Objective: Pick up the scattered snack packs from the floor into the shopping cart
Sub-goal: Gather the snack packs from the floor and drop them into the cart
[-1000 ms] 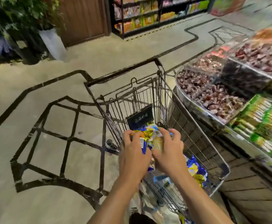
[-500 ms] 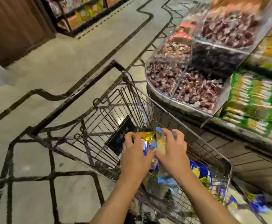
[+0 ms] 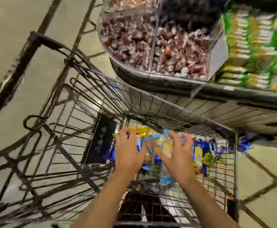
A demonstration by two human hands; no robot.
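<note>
Two hands: both over the black wire shopping cart (image 3: 180, 111) basket.
Left hand (image 3: 128, 153): fingers spread and relaxed, gripping nothing.
Right hand (image 3: 178, 155): fingers spread, a clear-wrapped pale snack pack (image 3: 167, 145) at the thumb; contact uncertain, frame blurred.
Snack packs: blue and yellow foil snack packs (image 3: 202, 152) lie inside the cart basket.
Beside cart: clear bin of wrapped reddish candies (image 3: 151, 46).

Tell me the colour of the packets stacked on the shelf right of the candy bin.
Green and yellow packets, blurred, in the head view.
</note>
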